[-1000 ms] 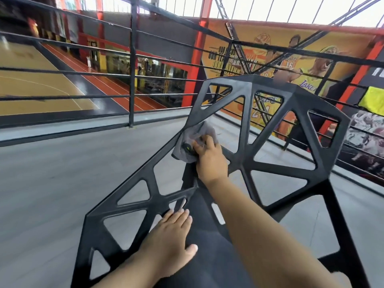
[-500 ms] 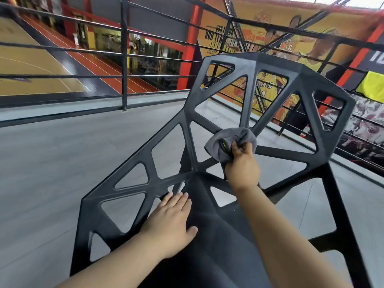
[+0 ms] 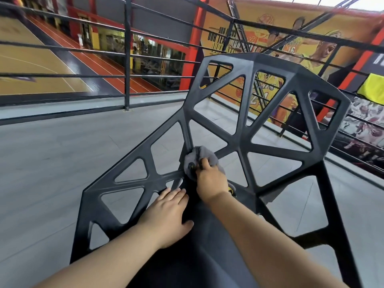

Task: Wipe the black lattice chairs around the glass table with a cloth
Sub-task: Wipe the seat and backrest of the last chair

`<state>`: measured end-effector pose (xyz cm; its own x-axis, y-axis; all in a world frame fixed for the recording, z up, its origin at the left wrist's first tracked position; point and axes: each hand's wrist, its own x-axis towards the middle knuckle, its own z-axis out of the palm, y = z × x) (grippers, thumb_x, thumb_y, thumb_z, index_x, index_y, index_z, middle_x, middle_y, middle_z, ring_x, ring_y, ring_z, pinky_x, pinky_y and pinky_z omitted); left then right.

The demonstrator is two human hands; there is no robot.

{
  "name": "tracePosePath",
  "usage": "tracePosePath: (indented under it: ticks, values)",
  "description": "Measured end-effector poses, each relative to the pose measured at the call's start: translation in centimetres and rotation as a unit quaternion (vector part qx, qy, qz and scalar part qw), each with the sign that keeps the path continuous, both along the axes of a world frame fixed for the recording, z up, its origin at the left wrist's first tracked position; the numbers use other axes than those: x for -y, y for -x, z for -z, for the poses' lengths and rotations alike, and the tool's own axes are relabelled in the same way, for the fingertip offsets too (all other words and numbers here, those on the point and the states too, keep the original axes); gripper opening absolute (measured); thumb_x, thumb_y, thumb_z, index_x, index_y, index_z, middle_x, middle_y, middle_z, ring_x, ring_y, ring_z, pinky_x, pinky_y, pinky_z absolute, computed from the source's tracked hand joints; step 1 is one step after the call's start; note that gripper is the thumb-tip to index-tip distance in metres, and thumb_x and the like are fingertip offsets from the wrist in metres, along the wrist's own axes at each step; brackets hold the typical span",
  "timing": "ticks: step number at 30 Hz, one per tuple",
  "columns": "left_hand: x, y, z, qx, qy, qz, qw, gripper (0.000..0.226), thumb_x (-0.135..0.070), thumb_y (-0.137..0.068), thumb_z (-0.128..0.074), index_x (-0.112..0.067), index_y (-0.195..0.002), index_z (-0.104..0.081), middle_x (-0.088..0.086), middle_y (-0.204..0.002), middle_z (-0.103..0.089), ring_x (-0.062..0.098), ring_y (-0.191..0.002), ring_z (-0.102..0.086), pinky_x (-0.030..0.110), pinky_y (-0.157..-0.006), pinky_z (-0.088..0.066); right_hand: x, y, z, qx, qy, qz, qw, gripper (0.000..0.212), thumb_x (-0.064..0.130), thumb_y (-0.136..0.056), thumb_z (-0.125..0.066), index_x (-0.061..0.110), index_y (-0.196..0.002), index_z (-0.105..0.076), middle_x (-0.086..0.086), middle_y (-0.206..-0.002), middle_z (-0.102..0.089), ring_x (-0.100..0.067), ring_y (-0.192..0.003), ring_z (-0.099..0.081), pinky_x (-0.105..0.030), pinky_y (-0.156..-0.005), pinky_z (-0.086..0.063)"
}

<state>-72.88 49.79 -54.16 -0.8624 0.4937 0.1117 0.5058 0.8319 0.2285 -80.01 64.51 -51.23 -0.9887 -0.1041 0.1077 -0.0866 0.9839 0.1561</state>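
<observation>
- Two grips meet one chair [image 3: 128, 185]: your right grip [image 3: 211, 180] clutches the bunched grey cloth [image 3: 199, 156] at a strut junction low on the backrest [image 3: 241, 140]
- Your left grip [image 3: 166, 215] lies flat, released, on the seat [image 3: 199, 256] just below it
- Struts likely left to wipe run up and right, nearer your right grip

right hand [image 3: 212, 180] gripping cloth [image 3: 199, 159], black lattice chair [image 3: 241, 140]

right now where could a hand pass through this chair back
Free: the openings in the black lattice chair back above and right of the grey cloth. Crowded: the seat joint, where the right hand grips the cloth and the left hand rests.
</observation>
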Motion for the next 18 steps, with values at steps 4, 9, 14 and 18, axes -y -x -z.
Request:
tracePosePath:
  ticks: [4, 9, 14, 18]
  values:
    - [0.0, -0.1, -0.2, 0.011, -0.004, -0.001, 1.0, 0.072, -0.053, -0.092, -0.035, -0.019, -0.152, -0.013, -0.003, -0.16, -0.002, 0.008, -0.145, 0.004, 0.025, -0.112, 0.014, -4.7, -0.3, -2.0, 0.014, -0.095, 0.016, 0.995, 0.032, 0.012, -0.088, -0.052, 0.019, -0.117, -0.062, -0.003, -0.134, -0.032, -0.032, -0.104, -0.047, -0.035, -0.065, -0.044]
    - [-0.1, -0.2, -0.1, 0.017, 0.004, -0.011, 1.0, 0.072, -0.053, -0.093, -0.031, -0.019, -0.152, -0.008, -0.005, -0.159, 0.002, 0.007, -0.145, 0.006, 0.025, -0.113, 0.014, -8.1, -2.3, -5.0, -0.044, -0.085, 0.066, 0.993, 0.056, 0.015, -0.091, -0.048, 0.024, -0.144, -0.033, -0.005, -0.132, -0.029, -0.03, -0.096, -0.05, -0.037, -0.06, -0.046]
    - [-0.2, -0.1, 0.2, 0.006, 0.022, -0.011, 1.0, 0.084, -0.062, -0.079, -0.008, -0.019, -0.152, -0.01, -0.005, -0.16, 0.0, 0.007, -0.145, 0.005, 0.024, -0.109, 0.017, -8.5, -0.8, -8.8, -0.138, -0.034, 0.091, 0.986, 0.055, 0.019, -0.09, -0.049, 0.026, -0.143, -0.037, -0.007, -0.13, -0.036, -0.032, -0.088, -0.054, -0.033, -0.057, -0.036]
    - [-0.1, -0.3, -0.2, 0.021, 0.016, -0.011, 1.0, 0.071, -0.055, -0.094, -0.029, -0.019, -0.152, -0.009, -0.005, -0.159, 0.002, 0.007, -0.145, 0.006, 0.024, -0.111, 0.016, -7.8, -0.5, -6.9, -0.06, -0.011, 0.115, 0.992, 0.038, 0.019, -0.086, -0.054, 0.016, -0.124, -0.053, -0.007, -0.123, -0.036, -0.028, -0.071, -0.041, -0.032, -0.061, -0.036]
